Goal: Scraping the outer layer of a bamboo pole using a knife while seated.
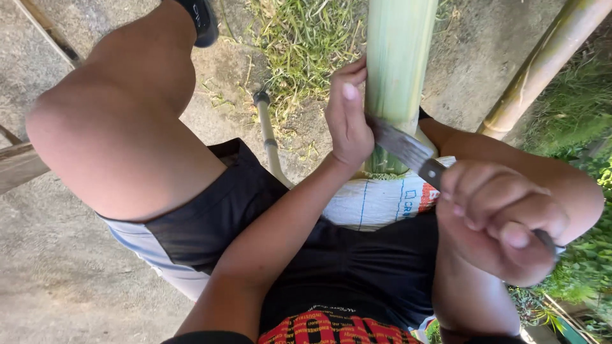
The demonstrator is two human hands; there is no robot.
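Left hand [347, 121] fingers flat against smooth green bamboo [396, 70], right hand [500, 220] clenched on knife [408, 153] handle, dull flat blade touching stalk, woven white sack [376, 200] beneath

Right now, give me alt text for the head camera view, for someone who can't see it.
A seated person's right hand grips a knife whose blade lies against a thick green bamboo pole, while the left hand steadies the pole. A white woven sack lies on the lap.
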